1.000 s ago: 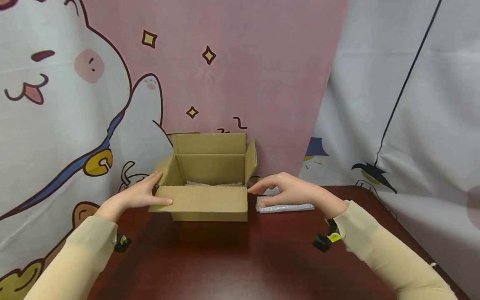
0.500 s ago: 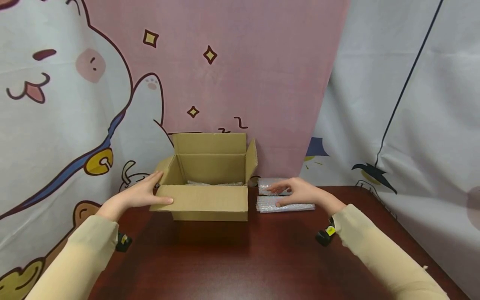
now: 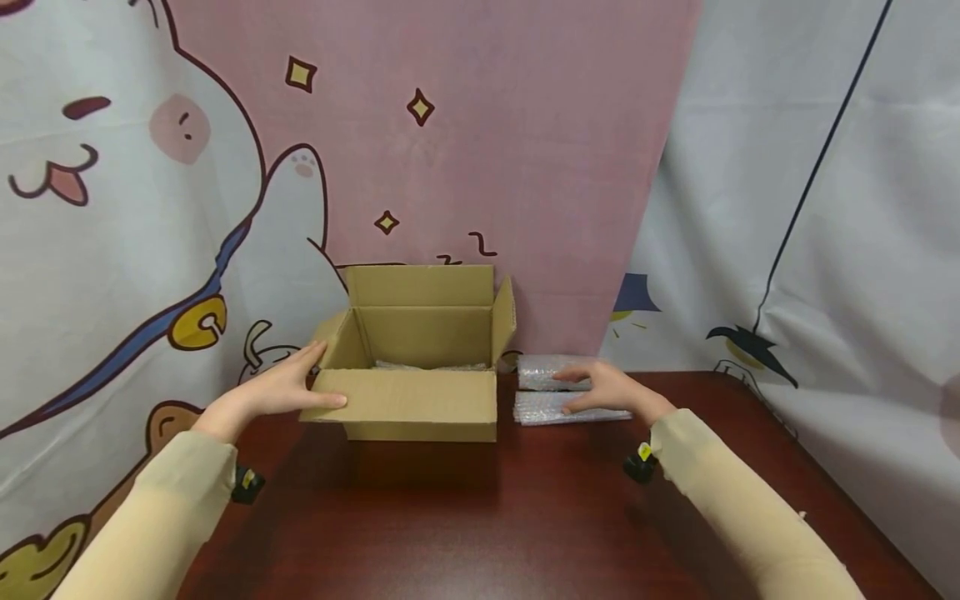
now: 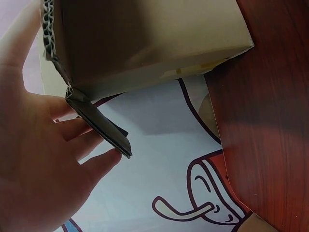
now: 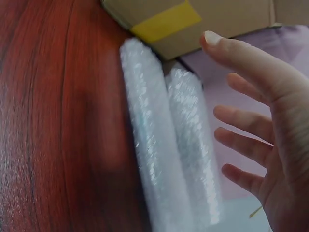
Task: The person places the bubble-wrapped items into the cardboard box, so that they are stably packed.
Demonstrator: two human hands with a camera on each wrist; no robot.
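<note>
Left hand (image 3: pixel 281 392): fingers nearly straight and spread, resting at the left flap (image 3: pixel 330 327) of the cardboard box (image 3: pixel 423 337); thumb laid over the front flap (image 3: pixel 412 396). No curled grip noted. Box: all 4 flaps raised or folded out, opening unobstructed from above. Inside, some clear wrapping (image 3: pixel 392 365) shows; the front flap hides the remainder. The right flap (image 3: pixel 504 317) stands between the opening and 2 bubble-wrap packs, the only barrier noted on that side.

Packs: near pack (image 3: pixel 543 408) and far pack (image 3: pixel 538 372), just right of the box on the table (image 3: pixel 525 517), long axes running left to right. Right hand (image 3: pixel 611 387): the nearer hand, over their right portion, fingers parted and loosely bent, holding nothing; both packs extend leftward from it. Contact with either cannot be confirmed.
</note>
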